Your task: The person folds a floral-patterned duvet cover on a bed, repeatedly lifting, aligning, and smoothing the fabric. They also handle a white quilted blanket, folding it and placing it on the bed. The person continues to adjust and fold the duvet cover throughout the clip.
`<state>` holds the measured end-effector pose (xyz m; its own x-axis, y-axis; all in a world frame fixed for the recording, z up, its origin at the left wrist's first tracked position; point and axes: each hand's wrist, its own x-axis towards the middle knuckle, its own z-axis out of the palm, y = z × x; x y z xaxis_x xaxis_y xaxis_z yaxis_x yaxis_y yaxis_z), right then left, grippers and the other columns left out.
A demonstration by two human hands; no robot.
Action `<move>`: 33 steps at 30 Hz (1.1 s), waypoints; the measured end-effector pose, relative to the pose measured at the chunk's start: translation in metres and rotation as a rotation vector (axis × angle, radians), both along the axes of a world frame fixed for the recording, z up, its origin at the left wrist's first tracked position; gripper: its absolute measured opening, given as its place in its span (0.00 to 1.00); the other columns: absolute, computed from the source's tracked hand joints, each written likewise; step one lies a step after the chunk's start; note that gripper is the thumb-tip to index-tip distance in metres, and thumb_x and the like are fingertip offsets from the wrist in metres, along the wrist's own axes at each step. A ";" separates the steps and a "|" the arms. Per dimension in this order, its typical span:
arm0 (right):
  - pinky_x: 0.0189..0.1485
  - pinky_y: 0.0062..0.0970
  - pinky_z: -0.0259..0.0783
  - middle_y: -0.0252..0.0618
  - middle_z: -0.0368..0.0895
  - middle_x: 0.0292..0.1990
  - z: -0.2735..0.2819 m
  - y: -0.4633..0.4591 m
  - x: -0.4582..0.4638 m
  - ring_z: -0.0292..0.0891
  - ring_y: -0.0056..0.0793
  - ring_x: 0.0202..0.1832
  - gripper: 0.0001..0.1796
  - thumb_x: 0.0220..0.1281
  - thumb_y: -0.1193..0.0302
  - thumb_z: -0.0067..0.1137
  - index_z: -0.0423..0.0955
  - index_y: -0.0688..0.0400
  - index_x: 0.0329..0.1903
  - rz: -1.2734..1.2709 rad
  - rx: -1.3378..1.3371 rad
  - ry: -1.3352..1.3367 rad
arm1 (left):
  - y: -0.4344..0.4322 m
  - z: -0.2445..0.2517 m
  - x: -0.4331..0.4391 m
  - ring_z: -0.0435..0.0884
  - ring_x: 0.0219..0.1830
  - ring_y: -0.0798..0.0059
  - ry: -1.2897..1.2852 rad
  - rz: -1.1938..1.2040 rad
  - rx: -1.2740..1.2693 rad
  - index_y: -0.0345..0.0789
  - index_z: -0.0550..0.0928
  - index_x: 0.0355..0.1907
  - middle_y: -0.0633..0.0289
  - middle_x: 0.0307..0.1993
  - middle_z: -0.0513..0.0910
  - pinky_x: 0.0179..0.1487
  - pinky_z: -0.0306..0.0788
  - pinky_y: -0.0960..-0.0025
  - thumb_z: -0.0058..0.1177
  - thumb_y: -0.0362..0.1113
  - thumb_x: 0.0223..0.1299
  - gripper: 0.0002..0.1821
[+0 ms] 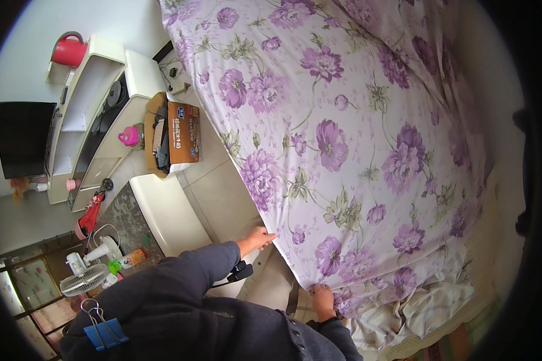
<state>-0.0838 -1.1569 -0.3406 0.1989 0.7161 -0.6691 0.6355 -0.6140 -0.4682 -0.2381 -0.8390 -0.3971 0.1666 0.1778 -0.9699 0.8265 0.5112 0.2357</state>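
A large white cloth with purple flowers and green leaves (pixel 332 149) is spread out before me and fills the middle and right of the view. My left hand (pixel 256 239) pinches its edge between thumb and fingers. My right hand (pixel 323 301) grips the cloth near its lower corner, with the fingers curled over the hem. Folds run across the cloth at the upper right and near my right hand. A crumpled checked cloth (pixel 420 311) lies partly under its lower edge.
On the tiled floor (pixel 217 194) at left stand a cardboard box (pixel 185 135) and a white bench-like piece (pixel 169 210). Beyond are a shelf unit (pixel 81 94), a television (pixel 25 140), a pink-lidded jug (pixel 130 135) and a small fan (pixel 85 280). Cables and a power strip lie near the wall.
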 end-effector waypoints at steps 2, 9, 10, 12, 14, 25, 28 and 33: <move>0.45 0.41 0.70 0.42 0.79 0.33 -0.006 0.007 0.002 0.74 0.45 0.42 0.06 0.51 0.68 0.57 0.74 0.56 0.31 0.034 -0.059 0.014 | -0.001 -0.008 0.001 0.74 0.21 0.81 -0.008 -0.062 0.043 0.34 0.80 0.33 0.67 0.25 0.80 0.20 0.69 0.73 0.59 0.48 0.57 0.17; 0.44 0.42 0.73 0.41 0.79 0.38 0.016 0.036 0.009 0.74 0.43 0.46 0.18 0.46 0.60 0.63 0.72 0.55 0.39 0.039 -0.319 -0.028 | 0.027 -0.013 0.014 0.73 0.22 0.76 -0.054 -0.007 0.048 0.37 0.79 0.39 0.65 0.25 0.77 0.20 0.66 0.72 0.55 0.45 0.52 0.16; 0.44 0.42 0.73 0.41 0.78 0.40 0.022 0.043 0.009 0.74 0.43 0.46 0.21 0.45 0.59 0.65 0.72 0.55 0.41 0.008 -0.319 -0.055 | 0.041 -0.011 0.014 0.73 0.23 0.75 -0.083 0.062 0.042 0.37 0.78 0.41 0.66 0.26 0.77 0.21 0.66 0.73 0.54 0.45 0.50 0.18; 0.43 0.41 0.73 0.40 0.76 0.41 0.029 0.064 0.009 0.73 0.43 0.46 0.25 0.43 0.58 0.66 0.70 0.54 0.45 -0.025 -0.181 -0.091 | 0.088 -0.007 0.005 0.74 0.40 0.71 -0.089 0.303 0.072 0.42 0.73 0.49 0.63 0.40 0.76 0.42 0.70 0.62 0.52 0.52 0.49 0.25; 0.42 0.39 0.75 0.38 0.73 0.41 0.031 0.095 0.004 0.73 0.41 0.46 0.27 0.42 0.59 0.67 0.69 0.53 0.46 -0.021 -0.023 -0.126 | 0.145 0.000 -0.007 0.74 0.49 0.67 -0.262 0.490 0.107 0.43 0.72 0.51 0.63 0.47 0.76 0.55 0.65 0.58 0.48 0.60 0.55 0.28; 0.37 0.39 0.76 0.40 0.69 0.40 0.005 0.263 -0.047 0.70 0.41 0.47 0.17 0.49 0.62 0.61 0.67 0.51 0.40 -0.171 -0.196 -0.301 | 0.481 -0.028 0.000 0.74 0.30 0.72 -0.063 0.731 0.540 0.35 0.73 0.54 0.63 0.37 0.78 0.28 0.67 0.70 0.46 0.60 0.63 0.31; 0.37 0.41 0.76 0.41 0.73 0.35 0.004 0.282 -0.053 0.73 0.43 0.43 0.09 0.58 0.64 0.53 0.68 0.52 0.38 -0.236 -0.303 -0.378 | 0.569 -0.052 -0.008 0.71 0.30 0.73 -0.175 0.889 0.634 0.32 0.73 0.53 0.63 0.36 0.76 0.28 0.64 0.70 0.46 0.60 0.63 0.32; 0.37 0.42 0.76 0.43 0.79 0.35 0.008 0.305 -0.050 0.76 0.44 0.40 0.05 0.61 0.68 0.48 0.69 0.55 0.36 -0.220 -0.500 -0.375 | 0.668 -0.079 -0.030 0.73 0.38 0.69 -0.319 0.754 0.863 0.29 0.75 0.45 0.59 0.39 0.79 0.45 0.67 0.64 0.46 0.51 0.67 0.24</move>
